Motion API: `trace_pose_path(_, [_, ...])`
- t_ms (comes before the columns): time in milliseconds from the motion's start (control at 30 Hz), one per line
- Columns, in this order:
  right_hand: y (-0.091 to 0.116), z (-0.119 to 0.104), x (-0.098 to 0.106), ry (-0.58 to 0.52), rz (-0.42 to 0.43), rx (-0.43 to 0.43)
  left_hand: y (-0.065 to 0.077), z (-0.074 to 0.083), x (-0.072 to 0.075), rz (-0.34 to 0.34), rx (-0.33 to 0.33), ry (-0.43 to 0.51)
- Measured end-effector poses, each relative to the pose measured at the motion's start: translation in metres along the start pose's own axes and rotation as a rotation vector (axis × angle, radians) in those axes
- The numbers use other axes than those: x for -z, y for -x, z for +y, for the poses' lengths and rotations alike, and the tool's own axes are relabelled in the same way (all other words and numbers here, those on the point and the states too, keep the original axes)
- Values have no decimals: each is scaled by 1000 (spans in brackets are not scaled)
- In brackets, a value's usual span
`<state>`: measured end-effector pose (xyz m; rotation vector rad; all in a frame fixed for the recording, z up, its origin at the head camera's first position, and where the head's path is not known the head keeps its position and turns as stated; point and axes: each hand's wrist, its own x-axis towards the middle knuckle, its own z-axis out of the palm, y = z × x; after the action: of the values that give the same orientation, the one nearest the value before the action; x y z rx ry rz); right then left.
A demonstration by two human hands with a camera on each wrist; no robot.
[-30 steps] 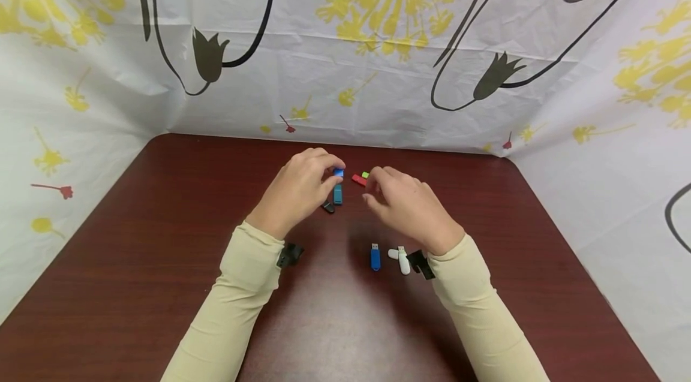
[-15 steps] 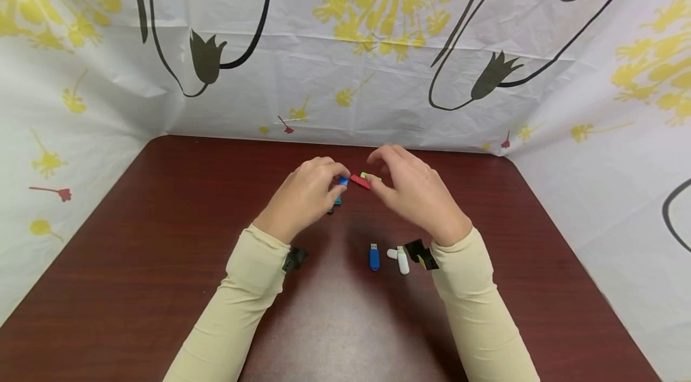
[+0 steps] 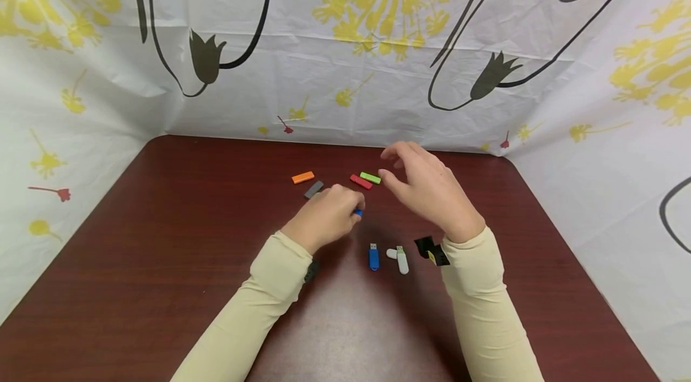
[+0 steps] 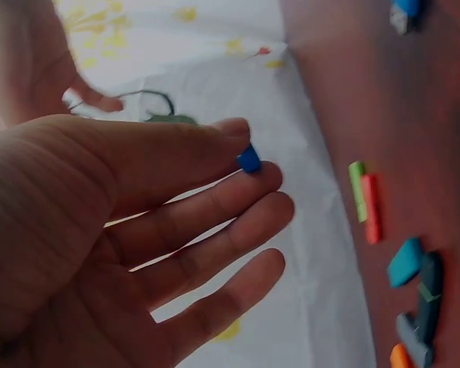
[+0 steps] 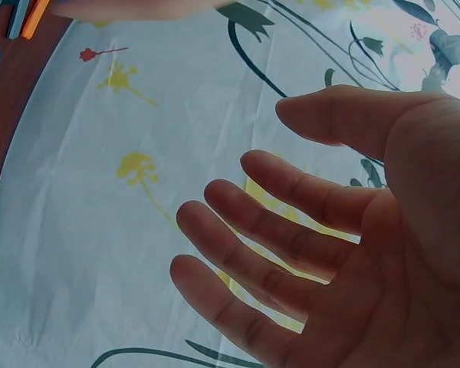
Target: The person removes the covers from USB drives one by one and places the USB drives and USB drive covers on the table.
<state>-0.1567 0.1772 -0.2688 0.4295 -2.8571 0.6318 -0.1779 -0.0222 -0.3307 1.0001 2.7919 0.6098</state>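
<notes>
My left hand (image 3: 330,214) pinches a small blue cap (image 4: 249,159) between thumb and forefinger; its other fingers stretch out loosely. Only a sliver of the cap shows in the head view. Below and to the right, a blue USB stick (image 3: 373,257) lies with its metal plug bare. Beside it are a white USB stick (image 3: 402,261), plug also bare, and a white cap (image 3: 391,253). My right hand (image 3: 432,190) hovers over the table with nothing in it, fingers spread and relaxed in the right wrist view (image 5: 291,230).
Toward the back lie red (image 3: 361,182), green (image 3: 370,178), orange (image 3: 303,177) and grey (image 3: 314,190) sticks. The left hand hides a teal stick (image 4: 405,262) and a black one (image 4: 428,297) from the head view. A patterned white sheet (image 3: 345,94) borders the table.
My left hand has come nearer and to the right with the blue cap, uncovering the orange and grey sticks. My right hand has drawn away to the right, its fingers opening.
</notes>
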Motion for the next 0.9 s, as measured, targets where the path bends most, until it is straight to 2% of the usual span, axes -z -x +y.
trace_pose_path(133, [1, 3, 3, -9, -7, -9, -3, 3, -14, -69, 4, 3])
trace_pose_path(267, [1, 3, 4, -16, -19, -12, -4, 5, -26, -107, 11, -15])
trace_pose_path(633, [2, 5, 6, -2, -33, -21, -9, 11, -48, -144, -24, -99])
trace_pose_path(900, [2, 5, 5, -2, -55, -27, -7, 11, -58, -160, -32, -131])
